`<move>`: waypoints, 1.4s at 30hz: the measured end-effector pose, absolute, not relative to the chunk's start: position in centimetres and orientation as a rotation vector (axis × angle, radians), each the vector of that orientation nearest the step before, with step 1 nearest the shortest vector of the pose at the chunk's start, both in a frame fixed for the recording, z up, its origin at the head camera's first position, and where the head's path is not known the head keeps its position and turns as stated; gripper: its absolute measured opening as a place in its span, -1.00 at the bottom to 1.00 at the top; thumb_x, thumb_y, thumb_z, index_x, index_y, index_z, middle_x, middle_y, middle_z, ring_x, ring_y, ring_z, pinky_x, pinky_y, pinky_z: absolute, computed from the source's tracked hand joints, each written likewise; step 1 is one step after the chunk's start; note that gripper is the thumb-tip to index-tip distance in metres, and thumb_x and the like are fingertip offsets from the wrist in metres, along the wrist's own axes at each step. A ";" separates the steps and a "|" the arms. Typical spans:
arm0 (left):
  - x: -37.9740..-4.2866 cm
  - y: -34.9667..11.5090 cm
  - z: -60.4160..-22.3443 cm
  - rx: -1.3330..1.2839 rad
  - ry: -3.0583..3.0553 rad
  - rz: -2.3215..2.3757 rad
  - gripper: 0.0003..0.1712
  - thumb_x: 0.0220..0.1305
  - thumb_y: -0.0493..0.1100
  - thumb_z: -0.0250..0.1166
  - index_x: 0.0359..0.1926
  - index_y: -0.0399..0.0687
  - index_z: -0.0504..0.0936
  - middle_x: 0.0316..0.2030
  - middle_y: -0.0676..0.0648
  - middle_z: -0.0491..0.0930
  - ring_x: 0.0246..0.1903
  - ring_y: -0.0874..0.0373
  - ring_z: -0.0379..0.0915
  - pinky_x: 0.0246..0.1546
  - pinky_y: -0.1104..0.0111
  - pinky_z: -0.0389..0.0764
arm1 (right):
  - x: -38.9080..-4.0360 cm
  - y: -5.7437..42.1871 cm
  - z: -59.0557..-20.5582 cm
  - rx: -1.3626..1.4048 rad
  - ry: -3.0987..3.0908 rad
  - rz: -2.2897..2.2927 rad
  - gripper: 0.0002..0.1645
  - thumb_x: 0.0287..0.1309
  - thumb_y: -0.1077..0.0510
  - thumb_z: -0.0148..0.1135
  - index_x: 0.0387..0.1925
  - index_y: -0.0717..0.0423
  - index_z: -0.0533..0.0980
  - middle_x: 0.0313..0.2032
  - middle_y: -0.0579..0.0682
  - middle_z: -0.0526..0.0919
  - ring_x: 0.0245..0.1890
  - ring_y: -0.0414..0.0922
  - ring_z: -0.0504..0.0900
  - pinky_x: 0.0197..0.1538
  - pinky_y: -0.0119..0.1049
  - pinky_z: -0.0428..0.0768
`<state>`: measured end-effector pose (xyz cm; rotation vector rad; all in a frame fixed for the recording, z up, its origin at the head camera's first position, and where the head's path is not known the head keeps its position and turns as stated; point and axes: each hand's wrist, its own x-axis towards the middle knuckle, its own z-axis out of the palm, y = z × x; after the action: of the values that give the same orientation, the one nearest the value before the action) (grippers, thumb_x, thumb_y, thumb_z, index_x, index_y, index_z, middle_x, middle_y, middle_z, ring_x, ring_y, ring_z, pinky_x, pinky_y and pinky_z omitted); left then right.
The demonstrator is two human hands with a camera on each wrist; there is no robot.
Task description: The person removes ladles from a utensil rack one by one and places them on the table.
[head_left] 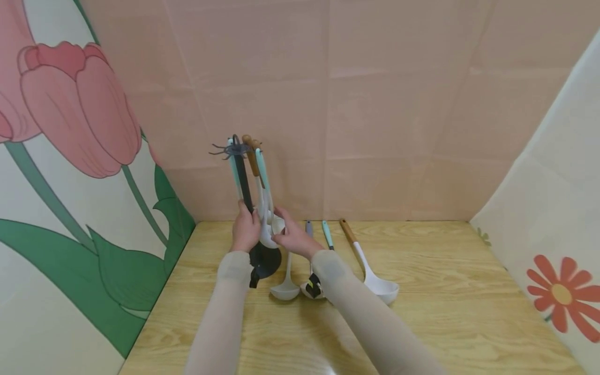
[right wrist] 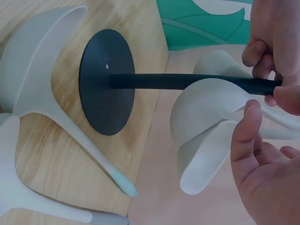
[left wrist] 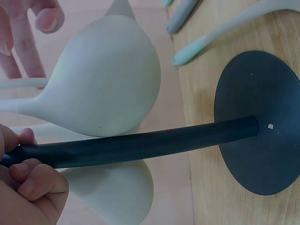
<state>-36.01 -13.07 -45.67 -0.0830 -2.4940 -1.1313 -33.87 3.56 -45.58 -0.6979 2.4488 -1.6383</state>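
A black utensil stand (head_left: pixel 243 179) has a round base (left wrist: pixel 262 154) and curved hooks around its top. My left hand (head_left: pixel 246 229) grips its pole (left wrist: pixel 140 149), with fingers curled around it in the left wrist view. White ladles (right wrist: pixel 211 108) hang from the hooks, bowls downward; some handles are mint, others brown. Beside these bowls is my right hand (head_left: pixel 296 234), its thumb (right wrist: pixel 247 124) extended close to a ladle bowl. Its fingers (left wrist: pixel 28 47) look loose and apart in the left wrist view, though their exact contact with the ladles is unclear.
On the wooden table (head_left: pixel 436 260), right of the stand, lie a white ladle with a brown handle (head_left: pixel 349 232) and other utensils with mint (head_left: pixel 327 232) and grey handles (head_left: pixel 309 227). My right forearm partly covers them. A pink cloth wall (head_left: pixel 375 130) stands behind.
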 end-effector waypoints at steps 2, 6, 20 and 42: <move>-36.0 -13.1 -45.7 -0.086 -2.498 -1.130 -0.58 0.50 -0.16 0.00 0.24 -0.25 0.18 -0.14 -0.41 0.62 -0.17 -0.39 0.58 -0.10 -0.16 0.50 | -33.8 3.4 -45.6 -0.704 2.446 -1.647 -0.04 0.25 0.37 0.17 0.56 0.08 -0.07 0.50 0.19 0.11 -0.26 -0.06 0.59 -0.17 -0.22 0.59; -36.1 -13.1 -45.8 -0.083 -2.512 -1.140 -0.57 0.52 -0.15 -0.01 0.27 -0.24 0.17 -0.11 -0.39 0.62 -0.15 -0.36 0.59 -0.08 -0.14 0.51 | -33.8 3.0 -45.8 -0.736 2.453 -1.665 -0.08 0.27 0.38 0.15 0.54 0.07 -0.04 0.44 0.24 0.19 -0.24 -0.02 0.59 -0.19 -0.21 0.60; -36.0 -13.1 -45.5 -0.100 -2.500 -1.132 -0.49 0.55 -0.16 -0.05 0.36 -0.33 0.11 0.04 -0.37 0.60 -0.08 -0.35 0.58 -0.06 -0.14 0.50 | -33.9 2.6 -45.7 -0.624 2.621 -1.707 -0.59 0.53 0.15 -0.07 0.30 0.14 0.35 0.15 0.16 0.52 -0.09 0.07 0.61 -0.02 -0.07 0.58; -36.2 -13.2 -45.7 -0.118 -2.472 -1.145 -0.64 0.54 -0.15 -0.05 0.22 -0.23 0.21 -0.18 -0.39 0.62 -0.20 -0.36 0.60 -0.16 -0.16 0.50 | -34.4 3.8 -46.2 -0.734 2.944 -1.579 -0.74 0.44 0.25 0.07 0.07 0.24 0.53 -0.21 0.14 0.61 -0.44 -0.10 0.46 -0.33 -0.26 0.48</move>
<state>-36.24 -13.16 -45.75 -0.1177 -2.4717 -1.1451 -34.39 3.81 -46.15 -0.7340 2.9442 -1.5789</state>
